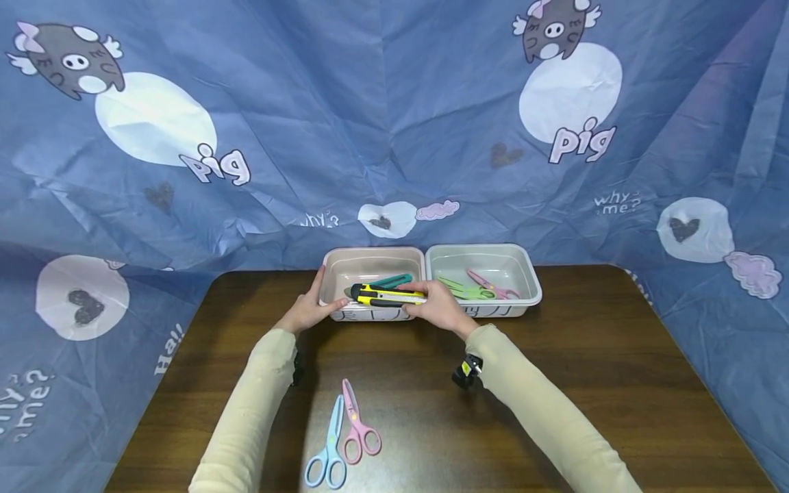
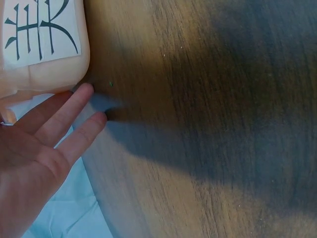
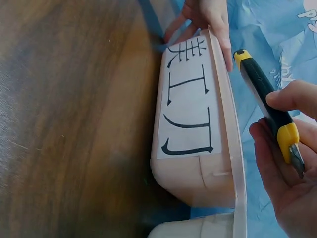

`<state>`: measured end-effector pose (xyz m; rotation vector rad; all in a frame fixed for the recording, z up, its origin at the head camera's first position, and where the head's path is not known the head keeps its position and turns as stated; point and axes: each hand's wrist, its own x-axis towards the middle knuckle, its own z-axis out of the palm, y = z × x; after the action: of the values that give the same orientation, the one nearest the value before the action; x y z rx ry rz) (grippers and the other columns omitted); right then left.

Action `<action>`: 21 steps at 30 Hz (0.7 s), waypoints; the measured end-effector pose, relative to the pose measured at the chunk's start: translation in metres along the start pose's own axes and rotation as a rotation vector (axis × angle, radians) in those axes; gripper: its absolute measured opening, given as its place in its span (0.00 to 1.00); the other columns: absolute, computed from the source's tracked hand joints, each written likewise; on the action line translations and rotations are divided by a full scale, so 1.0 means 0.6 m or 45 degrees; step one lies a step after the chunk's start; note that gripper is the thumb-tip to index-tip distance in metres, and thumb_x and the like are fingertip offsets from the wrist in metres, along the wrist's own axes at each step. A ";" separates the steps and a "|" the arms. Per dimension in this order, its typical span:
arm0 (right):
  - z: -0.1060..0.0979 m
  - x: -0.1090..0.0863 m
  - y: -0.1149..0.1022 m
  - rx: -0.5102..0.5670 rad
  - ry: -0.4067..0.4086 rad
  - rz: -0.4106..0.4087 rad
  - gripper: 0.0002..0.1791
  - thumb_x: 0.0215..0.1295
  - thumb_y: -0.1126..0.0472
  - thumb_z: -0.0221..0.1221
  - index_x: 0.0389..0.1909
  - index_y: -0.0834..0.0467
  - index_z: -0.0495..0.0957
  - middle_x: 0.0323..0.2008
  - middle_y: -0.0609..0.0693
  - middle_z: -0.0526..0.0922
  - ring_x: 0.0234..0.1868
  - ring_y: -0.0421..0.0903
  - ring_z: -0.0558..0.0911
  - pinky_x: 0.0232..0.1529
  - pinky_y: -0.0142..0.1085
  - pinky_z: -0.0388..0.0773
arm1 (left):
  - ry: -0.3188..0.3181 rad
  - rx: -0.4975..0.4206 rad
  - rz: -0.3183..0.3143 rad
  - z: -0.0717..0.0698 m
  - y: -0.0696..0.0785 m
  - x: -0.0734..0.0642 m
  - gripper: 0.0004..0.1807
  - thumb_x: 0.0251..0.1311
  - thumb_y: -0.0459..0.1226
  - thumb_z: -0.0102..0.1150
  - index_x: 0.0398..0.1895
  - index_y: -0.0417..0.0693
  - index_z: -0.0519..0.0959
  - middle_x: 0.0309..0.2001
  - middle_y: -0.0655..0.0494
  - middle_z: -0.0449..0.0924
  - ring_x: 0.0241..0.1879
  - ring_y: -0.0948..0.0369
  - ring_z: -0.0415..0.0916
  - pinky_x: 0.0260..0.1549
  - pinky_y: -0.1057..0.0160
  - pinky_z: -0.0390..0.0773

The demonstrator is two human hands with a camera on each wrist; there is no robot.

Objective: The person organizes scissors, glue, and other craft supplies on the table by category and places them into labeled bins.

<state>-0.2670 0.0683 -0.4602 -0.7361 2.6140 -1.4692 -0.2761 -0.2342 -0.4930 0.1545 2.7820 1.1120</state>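
My right hand (image 1: 439, 305) pinches a yellow-and-black utility knife (image 3: 267, 96) between thumb and fingers, over the front of the pinkish box (image 1: 345, 257). In the right wrist view, a bit of metal blade shows at the knife's near end. A teal utility knife (image 1: 392, 281) lies inside that box, partly hidden behind the held one. My left hand (image 1: 308, 309) rests on the box's left end, thumb along the front rim. Its fingers (image 2: 74, 111) extend fairly straight against the outside wall in the left wrist view.
Right of the pinkish box, a pale grey box (image 1: 524, 274) holds green scissors (image 1: 465, 291) and pink scissors (image 1: 487, 282). Blue scissors (image 1: 333, 438) and another pink pair (image 1: 354, 418) lie on the brown table (image 1: 585, 411). A blue printed cloth (image 1: 394, 123) hangs behind.
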 end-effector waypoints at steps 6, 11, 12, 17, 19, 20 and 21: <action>0.004 0.016 0.002 0.005 -0.077 0.040 0.24 0.54 0.67 0.66 0.55 0.62 0.80 0.54 0.57 0.80 0.46 0.51 0.78 0.53 0.42 0.71 | -0.006 -0.008 -0.012 0.002 0.001 0.001 0.56 0.59 0.54 0.61 0.78 0.50 0.34 0.64 0.21 0.56 0.61 0.31 0.61 0.60 0.40 0.61; 0.014 0.031 0.008 -0.049 -0.095 0.054 0.23 0.57 0.66 0.66 0.55 0.61 0.80 0.53 0.56 0.81 0.35 0.51 0.78 0.48 0.41 0.73 | -0.006 -0.037 0.001 0.002 -0.004 0.000 0.56 0.59 0.54 0.62 0.78 0.51 0.34 0.63 0.21 0.57 0.61 0.31 0.62 0.59 0.40 0.62; 0.017 0.035 0.008 -0.075 -0.095 0.044 0.22 0.57 0.66 0.65 0.55 0.62 0.80 0.53 0.56 0.81 0.40 0.49 0.78 0.50 0.41 0.73 | -0.005 -0.048 -0.004 0.002 -0.005 -0.001 0.56 0.58 0.53 0.63 0.78 0.52 0.34 0.63 0.21 0.58 0.61 0.32 0.62 0.60 0.41 0.62; 0.024 0.050 0.011 -0.108 -0.119 0.077 0.24 0.55 0.67 0.65 0.56 0.62 0.79 0.54 0.57 0.80 0.29 0.42 0.77 0.42 0.38 0.76 | 0.003 -0.040 0.005 0.000 -0.005 -0.001 0.56 0.59 0.53 0.62 0.78 0.50 0.34 0.65 0.22 0.56 0.62 0.31 0.60 0.60 0.40 0.60; 0.026 0.054 0.012 -0.097 -0.133 0.118 0.24 0.54 0.69 0.65 0.56 0.62 0.79 0.54 0.58 0.80 0.18 0.41 0.70 0.31 0.35 0.75 | 0.001 -0.034 0.009 0.000 -0.003 -0.001 0.56 0.59 0.53 0.62 0.78 0.50 0.34 0.65 0.22 0.56 0.62 0.31 0.60 0.60 0.39 0.60; 0.026 0.056 0.013 -0.098 -0.139 0.130 0.24 0.54 0.69 0.64 0.56 0.63 0.79 0.54 0.59 0.80 0.15 0.42 0.67 0.26 0.34 0.73 | -0.002 -0.031 0.011 0.000 -0.002 -0.001 0.56 0.59 0.53 0.62 0.78 0.49 0.34 0.65 0.22 0.56 0.62 0.31 0.60 0.60 0.39 0.60; 0.027 0.058 0.015 -0.105 -0.141 0.137 0.24 0.54 0.69 0.64 0.55 0.63 0.79 0.53 0.59 0.80 0.15 0.41 0.67 0.24 0.33 0.72 | -0.004 -0.029 0.012 0.000 0.000 -0.001 0.56 0.59 0.53 0.62 0.78 0.49 0.34 0.65 0.22 0.56 0.62 0.31 0.60 0.60 0.39 0.60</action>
<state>-0.2967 0.0441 -0.4700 -0.6523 2.5997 -1.2617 -0.2757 -0.2342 -0.4932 0.1667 2.7678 1.1442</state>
